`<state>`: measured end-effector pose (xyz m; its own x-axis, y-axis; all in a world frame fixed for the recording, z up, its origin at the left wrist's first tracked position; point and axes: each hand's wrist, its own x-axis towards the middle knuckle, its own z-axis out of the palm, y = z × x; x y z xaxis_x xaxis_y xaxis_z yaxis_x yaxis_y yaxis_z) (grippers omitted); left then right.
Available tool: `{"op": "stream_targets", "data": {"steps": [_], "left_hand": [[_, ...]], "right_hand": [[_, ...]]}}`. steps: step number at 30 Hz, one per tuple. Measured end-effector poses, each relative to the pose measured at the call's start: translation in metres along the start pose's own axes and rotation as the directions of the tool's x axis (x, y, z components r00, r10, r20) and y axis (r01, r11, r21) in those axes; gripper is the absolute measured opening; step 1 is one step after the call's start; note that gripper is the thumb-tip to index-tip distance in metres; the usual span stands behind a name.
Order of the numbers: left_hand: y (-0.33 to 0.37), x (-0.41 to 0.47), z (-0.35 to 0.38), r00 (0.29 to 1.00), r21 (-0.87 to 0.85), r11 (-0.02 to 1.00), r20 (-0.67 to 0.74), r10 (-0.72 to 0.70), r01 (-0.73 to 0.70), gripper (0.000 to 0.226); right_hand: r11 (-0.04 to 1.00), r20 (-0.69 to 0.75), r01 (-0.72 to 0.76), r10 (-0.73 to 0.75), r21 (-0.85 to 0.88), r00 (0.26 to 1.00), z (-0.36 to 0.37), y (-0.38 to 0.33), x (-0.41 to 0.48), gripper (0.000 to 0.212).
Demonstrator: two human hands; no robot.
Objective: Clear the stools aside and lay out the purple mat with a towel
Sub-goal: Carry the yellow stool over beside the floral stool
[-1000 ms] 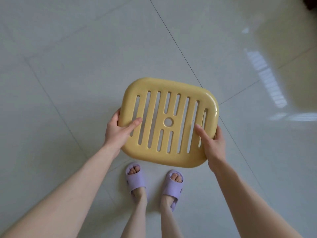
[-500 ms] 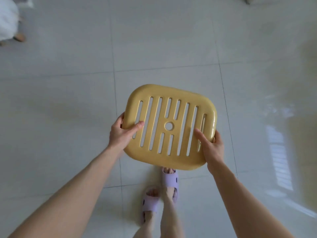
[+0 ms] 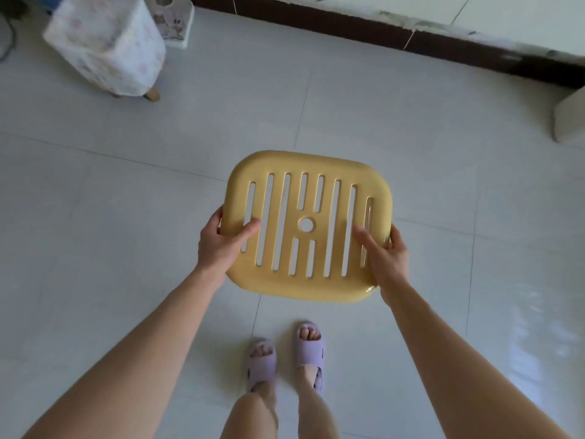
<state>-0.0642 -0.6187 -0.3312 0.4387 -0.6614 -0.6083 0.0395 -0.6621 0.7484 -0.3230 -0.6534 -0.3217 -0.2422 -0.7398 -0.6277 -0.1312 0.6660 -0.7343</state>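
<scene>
Above the pale tiled floor (image 3: 126, 191), I hold the yellow slatted stool (image 3: 308, 226) seat-up, my left hand (image 3: 221, 245) and right hand (image 3: 384, 255) clamped on its opposite edges; far left stands a floral-covered stool (image 3: 104, 42).

A yellow plastic stool (image 3: 308, 226) is held up off the floor near the middle of the scene, its rounded square seat facing up, cut with long parallel slots and one round hole at the centre. Far to the left, a second stool (image 3: 107, 45) under a pale flowered cover stands tilted on the floor.
</scene>
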Motion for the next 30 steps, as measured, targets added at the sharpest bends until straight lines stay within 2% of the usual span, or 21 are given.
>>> {"op": "stream_targets", "data": {"steps": [3, 9, 13, 16, 19, 26, 30], "left_hand": [[0.018, 0.035, -0.018, 1.0, -0.016, 1.0, -0.019, 0.002, -0.002, 0.06], [0.075, 0.147, -0.081, 0.999, -0.062, 0.998, -0.04, -0.013, 0.01, 0.064], [0.109, 0.22, -0.121, 0.999, -0.049, 0.999, -0.048, -0.019, 0.017, 0.06], [0.131, 0.261, -0.142, 0.999, -0.032, 0.999, -0.041, -0.014, 0.013, 0.057], [0.152, 0.302, -0.159, 0.999, -0.03, 0.999, -0.048, -0.024, 0.023, 0.057], [0.2, 0.401, -0.177, 0.998, -0.034, 0.998, -0.04, -0.046, 0.044, 0.053], [0.217, 0.464, -0.183, 0.997, -0.036, 0.996, -0.021, -0.08, 0.079, 0.055]], "right_hand": [[1.0, 0.027, -0.006, 0.006, -0.016, 1.0, 0.035, -0.031, 0.019, 0.064], [0.998, 0.056, 0.017, -0.014, -0.056, 0.998, 0.154, -0.108, 0.075, 0.048], [0.997, 0.049, 0.012, -0.008, -0.07, 0.999, 0.228, -0.141, 0.108, 0.053], [0.998, 0.051, 0.003, 0.001, -0.07, 0.999, 0.268, -0.162, 0.127, 0.055], [0.997, 0.048, -0.001, 0.004, -0.081, 0.999, 0.305, -0.185, 0.147, 0.048], [0.995, 0.032, -0.029, 0.032, -0.099, 0.999, 0.38, -0.238, 0.21, 0.058], [0.993, 0.013, -0.066, 0.067, -0.103, 0.998, 0.421, -0.26, 0.252, 0.045]]}}
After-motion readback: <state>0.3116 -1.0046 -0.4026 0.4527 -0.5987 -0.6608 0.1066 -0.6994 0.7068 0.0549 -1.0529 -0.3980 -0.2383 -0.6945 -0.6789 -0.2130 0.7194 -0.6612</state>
